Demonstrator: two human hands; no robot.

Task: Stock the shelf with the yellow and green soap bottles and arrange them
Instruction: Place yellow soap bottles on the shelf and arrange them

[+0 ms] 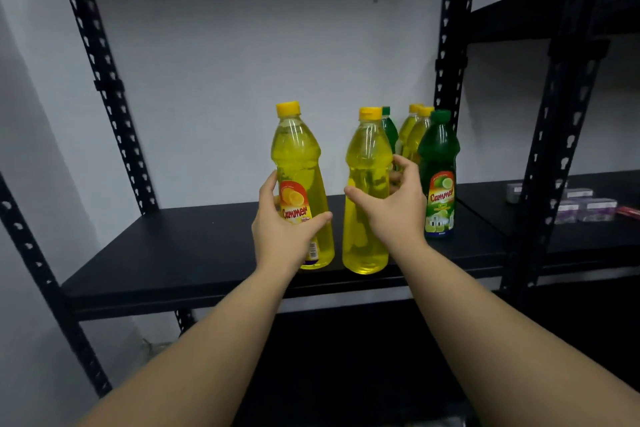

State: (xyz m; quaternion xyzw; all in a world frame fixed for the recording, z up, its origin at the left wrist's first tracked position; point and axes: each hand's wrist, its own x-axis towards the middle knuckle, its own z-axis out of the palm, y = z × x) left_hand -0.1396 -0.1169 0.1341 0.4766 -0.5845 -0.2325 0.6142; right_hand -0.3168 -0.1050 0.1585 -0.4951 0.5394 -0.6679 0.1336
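On the black metal shelf [173,246], the left hand [282,225] wraps its fingers around a labelled yellow plastic soap bottle [298,163] standing near the front edge. The right hand [391,204] curls around a second yellow bottle [367,163] just beside it. A green soap bottle [439,163] stands upright to the right.

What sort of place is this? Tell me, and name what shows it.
Probably a stockroom or shop storage area: black slotted-metal shelving against a bare wall, several identical branded soap bottles grouped on it, and small packaged goods on the neighbouring rack.
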